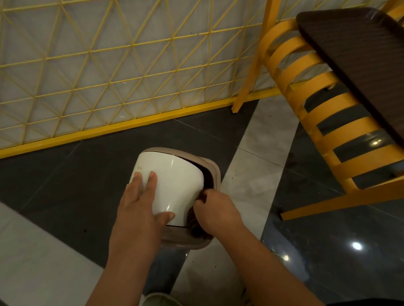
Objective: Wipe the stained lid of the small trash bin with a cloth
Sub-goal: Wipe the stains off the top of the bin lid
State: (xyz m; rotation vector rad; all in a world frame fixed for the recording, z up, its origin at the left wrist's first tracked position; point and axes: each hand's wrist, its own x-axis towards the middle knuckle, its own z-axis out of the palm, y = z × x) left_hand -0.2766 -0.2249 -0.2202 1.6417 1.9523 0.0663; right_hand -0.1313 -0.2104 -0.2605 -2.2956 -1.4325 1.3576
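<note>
Left hand (142, 203) steadies white lid (172, 182); right hand (216, 213) grips brown cloth (193, 221)

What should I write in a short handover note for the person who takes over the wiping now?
Left hand: open, flat on the white curved swing lid, steadying it.
Right hand: grips the dark brown ribbed cloth at the lid's right edge, by the beige bin rim.
The bin stands on the tiled floor.
Done: cloth reached the lid.
Left: small brown spots near the left fingers are not wiped.
</note>
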